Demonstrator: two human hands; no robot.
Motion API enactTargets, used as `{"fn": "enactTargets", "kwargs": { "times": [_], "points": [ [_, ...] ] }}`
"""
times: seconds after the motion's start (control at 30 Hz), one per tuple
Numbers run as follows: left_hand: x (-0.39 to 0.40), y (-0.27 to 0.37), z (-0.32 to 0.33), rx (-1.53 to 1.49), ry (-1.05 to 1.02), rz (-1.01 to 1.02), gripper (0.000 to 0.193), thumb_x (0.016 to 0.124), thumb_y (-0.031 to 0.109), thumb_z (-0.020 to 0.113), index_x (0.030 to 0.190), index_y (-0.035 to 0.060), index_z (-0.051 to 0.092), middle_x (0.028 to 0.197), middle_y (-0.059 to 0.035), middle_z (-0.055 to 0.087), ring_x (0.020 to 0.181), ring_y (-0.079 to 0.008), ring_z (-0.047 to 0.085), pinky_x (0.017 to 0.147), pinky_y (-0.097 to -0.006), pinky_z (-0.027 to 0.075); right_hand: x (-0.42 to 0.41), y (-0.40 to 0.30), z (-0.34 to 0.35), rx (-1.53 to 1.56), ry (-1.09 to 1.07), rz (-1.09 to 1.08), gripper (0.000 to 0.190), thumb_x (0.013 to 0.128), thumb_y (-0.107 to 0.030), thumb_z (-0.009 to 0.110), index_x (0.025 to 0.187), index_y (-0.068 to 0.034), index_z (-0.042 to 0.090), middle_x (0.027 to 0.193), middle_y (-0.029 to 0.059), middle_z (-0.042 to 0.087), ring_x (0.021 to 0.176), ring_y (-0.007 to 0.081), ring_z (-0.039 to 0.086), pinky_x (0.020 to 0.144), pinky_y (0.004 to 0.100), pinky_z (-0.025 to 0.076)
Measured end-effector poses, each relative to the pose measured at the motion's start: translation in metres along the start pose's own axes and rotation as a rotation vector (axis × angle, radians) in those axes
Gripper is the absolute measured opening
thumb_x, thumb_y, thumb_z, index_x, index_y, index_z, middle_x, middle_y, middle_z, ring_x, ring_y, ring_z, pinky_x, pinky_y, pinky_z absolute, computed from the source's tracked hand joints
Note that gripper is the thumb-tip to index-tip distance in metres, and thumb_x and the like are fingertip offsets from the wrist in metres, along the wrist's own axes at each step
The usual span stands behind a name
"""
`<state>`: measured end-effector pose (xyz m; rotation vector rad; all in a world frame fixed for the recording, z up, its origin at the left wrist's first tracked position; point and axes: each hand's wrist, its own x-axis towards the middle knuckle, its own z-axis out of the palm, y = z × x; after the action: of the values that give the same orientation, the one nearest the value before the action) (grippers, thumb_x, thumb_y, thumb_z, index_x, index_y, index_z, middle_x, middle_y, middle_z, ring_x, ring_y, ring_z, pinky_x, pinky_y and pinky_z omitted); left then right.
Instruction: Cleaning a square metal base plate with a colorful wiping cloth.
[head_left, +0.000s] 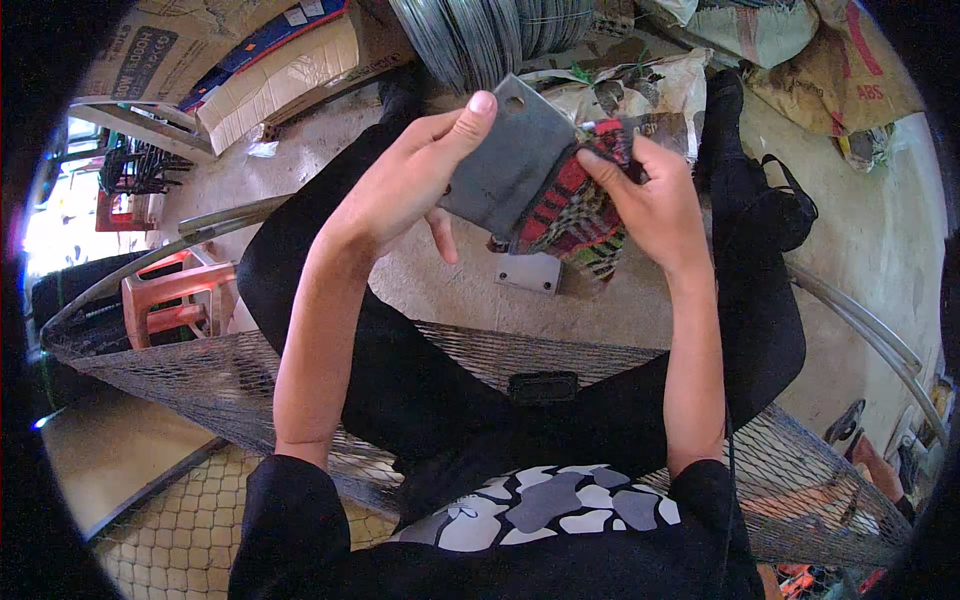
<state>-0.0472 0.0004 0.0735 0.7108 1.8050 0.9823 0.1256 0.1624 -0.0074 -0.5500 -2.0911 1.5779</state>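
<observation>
A flat grey metal plate (510, 154) with a hole near its upper corner is gripped at its left edge by my left hand (424, 165), thumb on top. My right hand (660, 199) pinches a folded cloth with a red, black and green pattern (574, 202), which lies over the plate's right edge. Part of the cloth hangs down below the plate. On the floor beneath sits a small light-grey metal piece (529, 271) with dark holes, partly covered from above by the plate and cloth.
Coils of grey wire (480, 37) stand ahead, beside a crumpled printed sack (652, 90). Cardboard boxes (285, 75) lie at upper left, a red plastic stool (176, 292) at left. A mesh hammock (225, 360) with metal frame tubes (862, 315) surrounds my legs. More sacks (825, 82) are at upper right.
</observation>
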Motion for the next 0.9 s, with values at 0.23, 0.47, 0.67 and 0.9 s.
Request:
{"fn": "enactTargets", "kwargs": {
  "times": [0.23, 0.47, 0.67, 0.9],
  "points": [
    [0.003, -0.009, 0.012, 0.043, -0.059, 0.007, 0.073, 0.105, 0.063, 0.036, 0.140, 0.0016, 0.055, 0.114, -0.0119, 0.069, 0.089, -0.0163, 0.071, 0.042, -0.0274, 0.057, 0.002, -0.005, 0.011, 0.012, -0.055, 0.005, 0.035, 0.099, -0.030, 0.069, 0.114, 0.002, 0.069, 0.093, 0.0147, 0.076, 0.083, 0.0141, 0.065, 0.082, 0.0338, 0.052],
    [-0.002, -0.006, 0.000, 0.013, -0.052, 0.000, 0.076, 0.104, 0.064, 0.037, 0.142, 0.0004, 0.054, 0.123, -0.0201, 0.067, 0.099, -0.0269, 0.072, 0.050, -0.0325, 0.064, 0.003, 0.015, -0.020, 0.070, -0.235, 0.032, 0.034, 0.098, -0.029, 0.072, 0.112, 0.002, 0.070, 0.095, 0.0109, 0.076, 0.086, 0.0074, 0.061, 0.083, 0.0306, 0.051],
    [0.005, -0.014, 0.010, 0.052, -0.075, -0.008, 0.071, 0.106, 0.061, 0.038, 0.144, 0.0030, 0.052, 0.122, -0.0161, 0.066, 0.098, -0.0241, 0.072, 0.049, -0.0314, 0.063, 0.001, 0.004, 0.008, -0.024, -0.024, 0.031, 0.034, 0.096, -0.031, 0.074, 0.110, 0.001, 0.071, 0.088, 0.0121, 0.075, 0.081, 0.0095, 0.062, 0.080, 0.0319, 0.052],
    [0.003, -0.012, 0.014, 0.059, -0.062, -0.013, 0.066, 0.106, 0.060, 0.038, 0.141, 0.0053, 0.054, 0.115, -0.0103, 0.069, 0.093, -0.0174, 0.072, 0.046, -0.0294, 0.061, 0.003, 0.008, -0.015, -0.015, -0.171, 0.028, 0.032, 0.096, -0.029, 0.073, 0.108, 0.001, 0.073, 0.084, 0.0111, 0.074, 0.077, 0.0084, 0.060, 0.076, 0.0307, 0.051]
  ]
}}
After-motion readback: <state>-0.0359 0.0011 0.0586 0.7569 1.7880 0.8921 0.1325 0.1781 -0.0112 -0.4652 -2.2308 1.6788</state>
